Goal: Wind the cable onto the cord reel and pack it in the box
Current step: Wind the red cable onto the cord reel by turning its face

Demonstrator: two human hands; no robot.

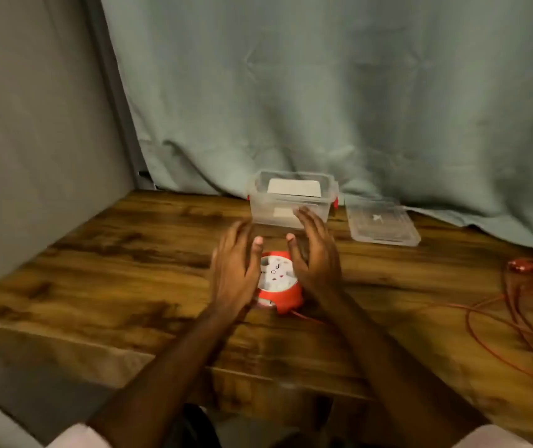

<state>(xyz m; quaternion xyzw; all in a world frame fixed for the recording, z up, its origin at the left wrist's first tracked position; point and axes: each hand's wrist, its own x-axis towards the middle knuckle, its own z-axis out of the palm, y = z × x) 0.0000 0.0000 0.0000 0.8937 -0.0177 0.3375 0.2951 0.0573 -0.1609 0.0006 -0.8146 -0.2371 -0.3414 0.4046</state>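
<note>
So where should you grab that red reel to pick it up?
Hold the reel by its round red sides, one hand on each. It lies flat with the sockets up, and the left hand and right hand are open beside it.

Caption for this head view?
Both open hands, left and right, flank the reel; cable unwound, box open.

Dim, warm indoor light, seemingly from overhead. The hands (pixel 274 263) are smeared by motion blur; the worktop (pixel 129 270) bows at the edges from wide-angle distortion.
</note>
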